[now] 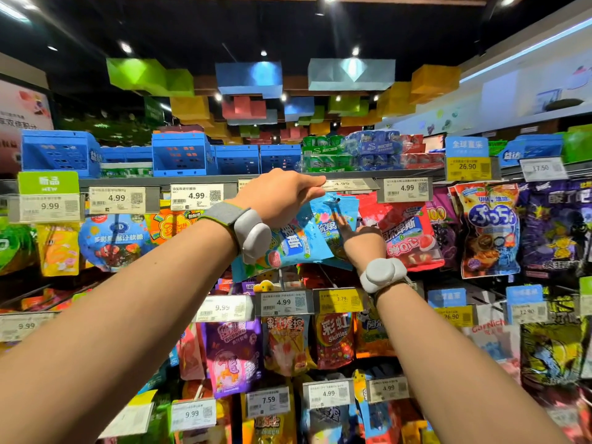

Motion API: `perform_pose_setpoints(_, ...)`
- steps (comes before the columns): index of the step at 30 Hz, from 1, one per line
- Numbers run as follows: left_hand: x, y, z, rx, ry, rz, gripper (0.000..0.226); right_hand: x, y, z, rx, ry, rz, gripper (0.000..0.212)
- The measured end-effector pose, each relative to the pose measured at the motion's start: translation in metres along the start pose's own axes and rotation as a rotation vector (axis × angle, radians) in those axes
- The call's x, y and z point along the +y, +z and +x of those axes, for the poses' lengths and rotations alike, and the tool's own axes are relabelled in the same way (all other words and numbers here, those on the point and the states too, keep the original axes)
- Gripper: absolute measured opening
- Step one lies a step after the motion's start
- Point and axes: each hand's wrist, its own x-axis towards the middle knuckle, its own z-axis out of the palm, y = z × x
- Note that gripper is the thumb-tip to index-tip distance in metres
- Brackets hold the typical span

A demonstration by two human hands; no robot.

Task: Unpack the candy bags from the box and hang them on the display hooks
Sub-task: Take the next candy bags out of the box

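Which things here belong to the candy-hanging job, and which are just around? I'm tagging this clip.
Part of the job:
- blue candy bags
- display hook
- left hand, gripping the bags' top
- right hand, fingers behind the bags

Just around:
- red candy bag hanging beside
- price tag
- blue crates on top
- Skittles bag below
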Motion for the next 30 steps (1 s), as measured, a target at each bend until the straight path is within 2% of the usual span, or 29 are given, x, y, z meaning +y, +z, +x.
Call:
perform_pose_setpoints(2,-0.003,0.002,0.001,0.001,-0.013,-0.036,0.045,0.003,-0.002,-0.008,0.020,-0.011,0.062,0.044)
perform_pose_setpoints(4,-0.003,0.003,0.001,-0.009,-0.034,-0.064,0.045,0.005,-0.004,-0.016,0.017,-0.010,0.131,0.039)
perform_pose_setpoints(9,-0.003,0.005,-0.002,0.005,-0.049,-0.084,0.048,0.009,-0.018,-0.040,0.022,-0.102,0.093,0.035)
perform_pose_setpoints(13,-0.006,0.017,-0.008,0.056,-0.034,-0.112,0.052,0.006,-0.033,-0.066,0.099,-0.199,0.117,0.033)
perform_pose_setpoints(16,-0.001,0.026,-0.015,0.138,-0.041,-0.108,0.053,-0.002,-0.036,-0.077,0.106,-0.196,0.298,0.034)
perform_pose_setpoints(19,0.003,0.030,-0.022,0.190,-0.110,-0.179,0.049,-0.015,-0.036,-0.087,-0.031,-0.103,0.586,0.045)
perform_pose_setpoints(21,0.007,0.034,-0.026,0.213,-0.138,-0.171,0.047,-0.019,-0.038,-0.094,-0.097,-0.114,0.661,0.047)
perform_pose_setpoints(26,0.015,0.039,-0.036,0.304,-0.227,-0.261,0.050,-0.018,-0.035,-0.107,-0.197,-0.255,0.689,0.023)
perform_pose_setpoints(30,0.020,0.038,-0.040,0.384,-0.280,-0.389,0.049,-0.016,-0.030,-0.112,-0.235,-0.205,0.786,0.005)
